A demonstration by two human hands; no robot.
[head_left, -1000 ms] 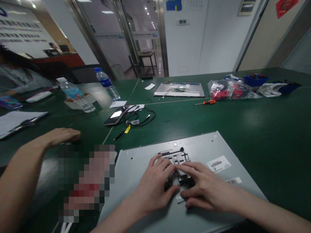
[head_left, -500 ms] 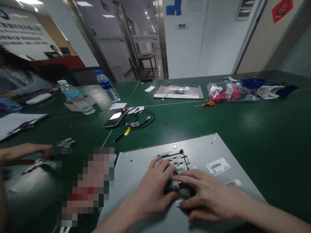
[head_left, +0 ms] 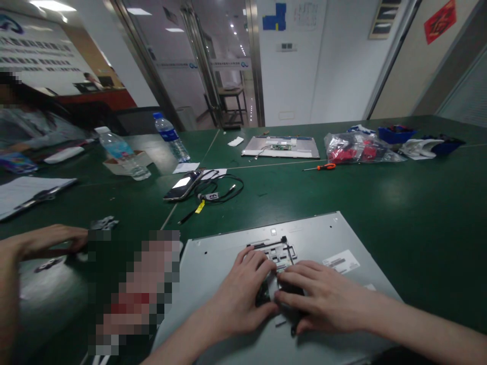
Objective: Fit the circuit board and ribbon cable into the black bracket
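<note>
A flat grey metal panel (head_left: 224, 258), like the back of a display, lies before me with a slotted opening near its middle. My left hand (head_left: 249, 284) bends over that middle, thumb and fingers at either side of a small green circuit board (head_left: 262, 294) that is mostly covered. Opposite it, my right hand (head_left: 323, 299) curls over a black part (head_left: 291, 290), fingertips close to a pale strip (head_left: 272, 286) between the hands. Where the right fingertips touch is partly hidden. White labels (head_left: 341, 261) are stuck on the panel's right side.
A phone (head_left: 183, 185) and a black cable (head_left: 232, 200) lie beyond the panel. Farther back are another panel (head_left: 281, 147), an orange screwdriver (head_left: 326, 166), a bag of red items (head_left: 361, 148) and water bottles (head_left: 171, 137). At left, another person's hand (head_left: 72, 237) hovers by a silvery bag (head_left: 45, 294).
My right hand has shifted slightly, its fingers drawn together over the black part. My left hand stays almost in place. The other person's hand at left has moved a little right.
</note>
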